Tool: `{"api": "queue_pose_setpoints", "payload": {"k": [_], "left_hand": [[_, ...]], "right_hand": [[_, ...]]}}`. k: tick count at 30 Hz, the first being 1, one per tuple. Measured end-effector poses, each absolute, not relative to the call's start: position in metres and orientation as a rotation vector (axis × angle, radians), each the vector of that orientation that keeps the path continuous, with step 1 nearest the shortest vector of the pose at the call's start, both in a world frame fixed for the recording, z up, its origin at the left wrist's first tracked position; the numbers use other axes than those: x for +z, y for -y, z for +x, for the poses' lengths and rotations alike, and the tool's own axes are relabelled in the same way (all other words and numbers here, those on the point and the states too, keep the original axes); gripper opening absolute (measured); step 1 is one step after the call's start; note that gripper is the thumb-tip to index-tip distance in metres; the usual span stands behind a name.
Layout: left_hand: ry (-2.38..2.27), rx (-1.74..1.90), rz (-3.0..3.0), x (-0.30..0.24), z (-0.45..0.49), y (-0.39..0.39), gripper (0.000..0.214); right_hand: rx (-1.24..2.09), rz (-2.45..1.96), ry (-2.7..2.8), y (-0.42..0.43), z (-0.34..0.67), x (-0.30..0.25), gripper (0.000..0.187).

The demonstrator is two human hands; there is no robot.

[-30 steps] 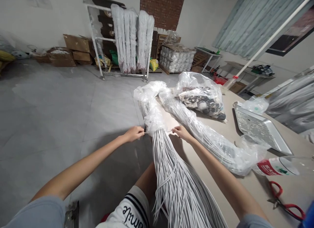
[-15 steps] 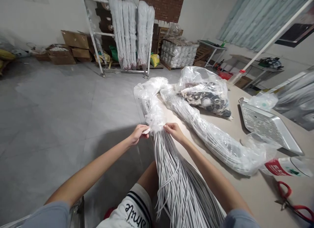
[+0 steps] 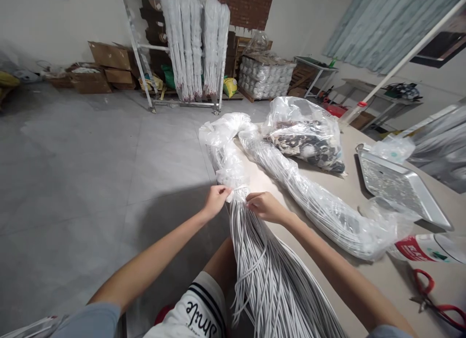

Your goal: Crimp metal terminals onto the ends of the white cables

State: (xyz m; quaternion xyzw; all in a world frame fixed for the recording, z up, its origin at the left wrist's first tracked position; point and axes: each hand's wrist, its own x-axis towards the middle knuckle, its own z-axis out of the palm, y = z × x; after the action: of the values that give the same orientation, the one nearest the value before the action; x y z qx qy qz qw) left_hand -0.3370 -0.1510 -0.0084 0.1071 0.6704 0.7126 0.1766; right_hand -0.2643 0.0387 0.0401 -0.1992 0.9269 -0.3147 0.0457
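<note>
"White cable bundle (image 3: 269,270) on the desk (image 3: 349,190), left edge; how's our grip?"
"Left hand (image 3: 216,200): fingers clamped on the white tie (image 3: 239,188). Right hand (image 3: 265,206): fingers, we can't tell. Slack could let strands splay."

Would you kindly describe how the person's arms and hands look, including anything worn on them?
The left hand and right hand are ungloved, with nothing visible on the wrists. Both forearms are bare up to plain grey-blue sleeves near the picture's lower edge.
</note>
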Motion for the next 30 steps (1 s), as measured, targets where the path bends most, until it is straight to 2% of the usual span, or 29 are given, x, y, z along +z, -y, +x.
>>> {"api": "queue_pose_setpoints", "payload": {"k": [8,14,17,22,26,30], "left_hand": [[-1.637,2.194,0.130,-0.026,-0.310,0.146,0.043],[-1.724,2.137,0.265,-0.028,-0.311,0.144,0.046],[-1.778,2.076,0.381,-0.029,-0.311,0.149,0.047],[-1.824,2.052,0.433,-0.036,-0.309,0.150,0.044],[-1.756,2.138,0.377,-0.042,-0.313,0.150,0.041],[-1.600,2.308,0.212,-0.046,-0.318,0.160,0.032]], "right_hand": [[-1.013,-0.574,-2.833,-0.040,-0.267,0.034,0.033],[-1.051,-0.540,-2.816,-0.037,-0.260,0.033,0.022],[-1.382,-0.398,-2.611,-0.042,-0.263,0.033,0.016],[-1.859,-0.103,-2.350,-0.065,-0.273,0.027,0.034],[-2.225,0.151,-2.210,-0.072,-0.277,0.018,0.038],[-2.451,0.291,-2.001,-0.060,-0.278,0.009,0.042]]}}
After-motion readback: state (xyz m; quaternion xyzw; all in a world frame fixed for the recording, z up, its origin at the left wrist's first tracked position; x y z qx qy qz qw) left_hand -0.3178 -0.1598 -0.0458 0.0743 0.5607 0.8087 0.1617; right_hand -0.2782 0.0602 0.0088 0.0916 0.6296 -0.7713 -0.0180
